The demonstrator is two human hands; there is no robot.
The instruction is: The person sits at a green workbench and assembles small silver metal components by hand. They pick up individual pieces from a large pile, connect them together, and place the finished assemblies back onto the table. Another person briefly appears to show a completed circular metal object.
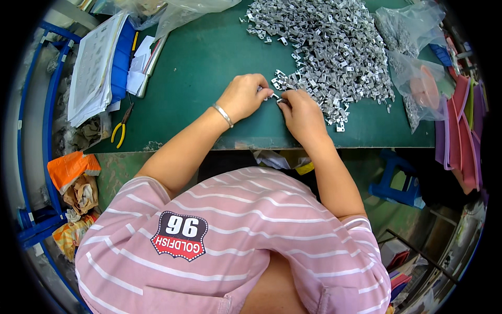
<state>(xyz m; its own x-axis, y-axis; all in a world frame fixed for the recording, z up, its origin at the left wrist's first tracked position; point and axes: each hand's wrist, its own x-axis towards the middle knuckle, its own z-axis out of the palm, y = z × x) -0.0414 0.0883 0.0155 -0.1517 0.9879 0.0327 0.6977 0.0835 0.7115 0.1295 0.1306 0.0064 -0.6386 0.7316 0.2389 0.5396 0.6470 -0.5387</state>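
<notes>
My left hand (243, 95), with a silver bangle (223, 115) at its wrist, is closed in a pinch on a small metal bracket (275, 96). Close beside it, my right hand (301, 112) also pinches a small metal piece, mostly hidden by the fingers. Both hands are just above the green tabletop near its front edge, at the left fringe of a big heap of small silver metal brackets (342, 52). A few loose brackets (282, 79) lie right beyond my fingertips.
Yellow-handled pliers (122, 128) lie on the green table (188, 68) at left, near a blue tray (123, 57) with papers (94, 68). Clear plastic bags (418, 78) of small parts sit right of the heap. A blue stool (396, 180) stands below the table at right.
</notes>
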